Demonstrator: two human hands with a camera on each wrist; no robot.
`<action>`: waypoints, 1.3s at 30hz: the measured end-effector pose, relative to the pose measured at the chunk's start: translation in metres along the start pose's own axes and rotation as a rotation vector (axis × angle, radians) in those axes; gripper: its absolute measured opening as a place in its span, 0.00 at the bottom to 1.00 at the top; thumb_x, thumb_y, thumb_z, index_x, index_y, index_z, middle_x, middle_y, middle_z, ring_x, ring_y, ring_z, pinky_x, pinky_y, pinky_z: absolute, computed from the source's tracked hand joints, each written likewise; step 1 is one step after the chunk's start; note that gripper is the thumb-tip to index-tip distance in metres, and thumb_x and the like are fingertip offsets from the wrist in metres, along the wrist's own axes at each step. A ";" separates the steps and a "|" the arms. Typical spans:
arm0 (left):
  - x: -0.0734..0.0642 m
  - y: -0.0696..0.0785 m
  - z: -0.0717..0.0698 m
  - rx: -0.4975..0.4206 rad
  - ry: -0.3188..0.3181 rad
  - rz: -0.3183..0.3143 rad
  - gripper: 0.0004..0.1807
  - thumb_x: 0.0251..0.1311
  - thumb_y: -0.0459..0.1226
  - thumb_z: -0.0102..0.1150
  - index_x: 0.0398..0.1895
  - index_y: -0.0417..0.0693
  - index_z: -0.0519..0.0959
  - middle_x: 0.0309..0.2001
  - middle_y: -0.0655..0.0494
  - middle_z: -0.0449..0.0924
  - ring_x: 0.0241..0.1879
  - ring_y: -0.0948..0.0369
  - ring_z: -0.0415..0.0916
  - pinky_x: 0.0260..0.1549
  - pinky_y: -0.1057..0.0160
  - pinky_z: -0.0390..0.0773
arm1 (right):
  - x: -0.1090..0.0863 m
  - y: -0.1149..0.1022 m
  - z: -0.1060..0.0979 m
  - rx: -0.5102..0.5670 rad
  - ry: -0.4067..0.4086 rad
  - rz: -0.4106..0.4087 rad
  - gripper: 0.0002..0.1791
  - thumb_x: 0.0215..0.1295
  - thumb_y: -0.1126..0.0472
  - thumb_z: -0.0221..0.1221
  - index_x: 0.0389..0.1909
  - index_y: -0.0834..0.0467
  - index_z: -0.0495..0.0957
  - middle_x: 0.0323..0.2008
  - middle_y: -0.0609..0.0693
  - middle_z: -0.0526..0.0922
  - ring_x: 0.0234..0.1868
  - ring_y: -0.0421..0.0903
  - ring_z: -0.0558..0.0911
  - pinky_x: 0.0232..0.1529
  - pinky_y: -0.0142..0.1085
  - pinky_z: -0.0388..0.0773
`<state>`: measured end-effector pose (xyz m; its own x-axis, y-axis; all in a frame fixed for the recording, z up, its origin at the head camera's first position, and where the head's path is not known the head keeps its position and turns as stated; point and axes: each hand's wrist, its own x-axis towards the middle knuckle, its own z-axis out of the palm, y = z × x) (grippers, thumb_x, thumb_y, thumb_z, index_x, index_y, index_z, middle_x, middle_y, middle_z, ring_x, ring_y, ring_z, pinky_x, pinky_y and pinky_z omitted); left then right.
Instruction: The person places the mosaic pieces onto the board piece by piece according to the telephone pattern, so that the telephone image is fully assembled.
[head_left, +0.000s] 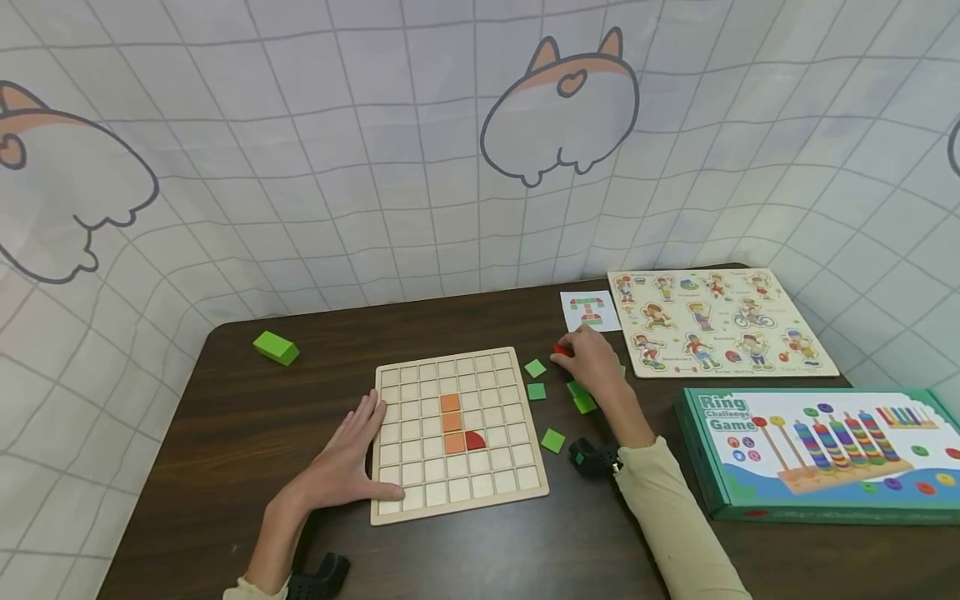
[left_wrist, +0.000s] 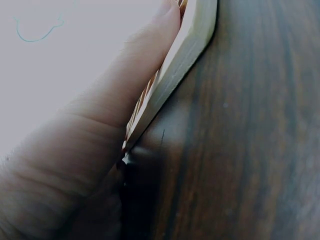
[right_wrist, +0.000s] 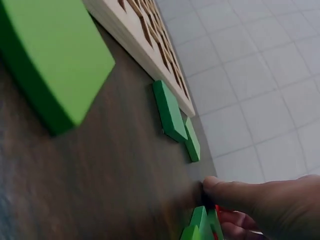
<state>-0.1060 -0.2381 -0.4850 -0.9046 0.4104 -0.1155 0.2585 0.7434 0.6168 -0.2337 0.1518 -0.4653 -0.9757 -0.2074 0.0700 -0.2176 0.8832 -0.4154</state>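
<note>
My left hand (head_left: pixel 337 462) rests at the left side of a wooden grid board (head_left: pixel 480 492), its fingers extended along the edge and its thumb on the front left corner. On the board, a column of orange squares (head_left: pixel 452 422) has a red quarter-circle piece (head_left: pixel 475 440) beside the lowest one. Right of the board, my right hand (head_left: pixel 597 367) pinches a red piece (head_left: pixel 561 351) between thumb and fingers; much of the piece is hidden. Several green square tiles (head_left: pixel 553 440) lie between the board and this hand, some close under the fingers in the right wrist view.
A pattern card (head_left: pixel 589 311) with red, green and orange shapes lies beyond my right hand. To its right lies a wooden picture puzzle (head_left: pixel 720 321), with a boxed ring game (head_left: pixel 817 454) in front. A green block (head_left: pixel 276 347) sits at the table's far left. A patterned curtain hangs behind.
</note>
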 end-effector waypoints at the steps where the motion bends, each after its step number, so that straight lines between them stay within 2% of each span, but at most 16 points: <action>1: 0.000 0.000 0.000 -0.001 -0.002 0.000 0.71 0.39 0.62 0.73 0.78 0.41 0.39 0.79 0.44 0.28 0.78 0.44 0.29 0.71 0.37 0.39 | 0.000 0.001 0.000 0.001 -0.004 0.000 0.17 0.61 0.55 0.66 0.44 0.65 0.84 0.39 0.59 0.81 0.36 0.52 0.78 0.37 0.44 0.78; 5: 0.001 0.000 0.001 0.004 -0.003 0.007 0.71 0.39 0.62 0.73 0.78 0.41 0.39 0.79 0.44 0.28 0.78 0.44 0.29 0.71 0.37 0.39 | -0.001 0.003 -0.005 0.031 0.010 -0.032 0.15 0.61 0.56 0.66 0.41 0.64 0.84 0.36 0.58 0.81 0.34 0.50 0.78 0.36 0.43 0.77; 8: 0.002 0.000 0.002 0.002 -0.001 0.010 0.71 0.39 0.62 0.73 0.78 0.41 0.39 0.79 0.45 0.28 0.78 0.45 0.30 0.71 0.38 0.40 | -0.003 -0.010 -0.007 0.090 0.027 -0.093 0.15 0.62 0.55 0.65 0.41 0.63 0.84 0.36 0.57 0.81 0.35 0.49 0.78 0.35 0.41 0.76; 11: 0.002 -0.001 0.002 0.002 -0.003 0.010 0.71 0.39 0.62 0.73 0.78 0.41 0.39 0.79 0.45 0.28 0.78 0.44 0.30 0.71 0.38 0.40 | -0.010 -0.046 -0.005 0.155 0.005 -0.190 0.15 0.62 0.55 0.65 0.44 0.62 0.83 0.39 0.55 0.81 0.37 0.48 0.80 0.36 0.39 0.78; 16: 0.003 -0.001 0.000 0.007 -0.008 -0.003 0.72 0.39 0.62 0.73 0.78 0.42 0.39 0.79 0.45 0.28 0.78 0.44 0.29 0.71 0.37 0.39 | -0.027 -0.119 0.009 0.207 -0.158 -0.406 0.14 0.62 0.55 0.65 0.45 0.59 0.84 0.41 0.51 0.81 0.39 0.44 0.81 0.38 0.33 0.79; 18: 0.004 -0.001 -0.001 0.013 -0.010 -0.006 0.71 0.39 0.62 0.72 0.78 0.42 0.39 0.79 0.46 0.28 0.78 0.45 0.29 0.72 0.38 0.39 | -0.033 -0.140 0.016 0.194 -0.222 -0.472 0.14 0.62 0.54 0.65 0.44 0.58 0.84 0.41 0.50 0.81 0.38 0.43 0.80 0.39 0.30 0.78; 21: 0.005 0.000 -0.001 0.024 -0.012 -0.004 0.71 0.40 0.63 0.71 0.78 0.43 0.39 0.79 0.46 0.28 0.78 0.45 0.29 0.72 0.37 0.39 | -0.038 -0.160 0.026 0.163 -0.277 -0.526 0.15 0.61 0.52 0.66 0.44 0.56 0.84 0.40 0.49 0.81 0.37 0.40 0.79 0.39 0.27 0.77; 24: 0.006 0.000 0.000 0.028 -0.013 -0.006 0.71 0.40 0.64 0.71 0.78 0.43 0.40 0.79 0.46 0.28 0.78 0.46 0.29 0.72 0.37 0.39 | -0.041 -0.168 0.032 0.161 -0.303 -0.542 0.16 0.61 0.52 0.66 0.46 0.56 0.83 0.40 0.48 0.81 0.37 0.39 0.79 0.40 0.25 0.76; 29: 0.004 -0.001 0.000 0.022 -0.020 -0.012 0.70 0.40 0.63 0.71 0.78 0.43 0.39 0.79 0.46 0.27 0.78 0.46 0.28 0.72 0.37 0.38 | -0.043 -0.167 0.035 0.214 -0.334 -0.573 0.17 0.62 0.55 0.65 0.50 0.57 0.82 0.39 0.48 0.81 0.38 0.40 0.80 0.39 0.24 0.76; 34: 0.002 -0.002 0.000 0.008 -0.024 -0.016 0.70 0.40 0.62 0.72 0.78 0.43 0.39 0.79 0.47 0.27 0.79 0.46 0.28 0.72 0.38 0.37 | -0.039 -0.162 0.034 0.262 -0.349 -0.612 0.09 0.63 0.64 0.62 0.44 0.58 0.83 0.39 0.49 0.81 0.38 0.40 0.78 0.41 0.25 0.76; 39: 0.001 -0.003 0.000 0.008 -0.017 -0.012 0.71 0.40 0.63 0.72 0.78 0.43 0.39 0.79 0.46 0.27 0.79 0.46 0.28 0.72 0.38 0.38 | -0.036 -0.161 0.037 0.266 -0.360 -0.619 0.08 0.62 0.68 0.60 0.40 0.57 0.82 0.38 0.49 0.82 0.36 0.40 0.75 0.40 0.25 0.74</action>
<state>-0.1073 -0.2399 -0.4865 -0.9019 0.4100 -0.1360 0.2503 0.7525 0.6091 -0.1624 0.0019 -0.4348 -0.5994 -0.7965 0.0799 -0.6645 0.4394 -0.6044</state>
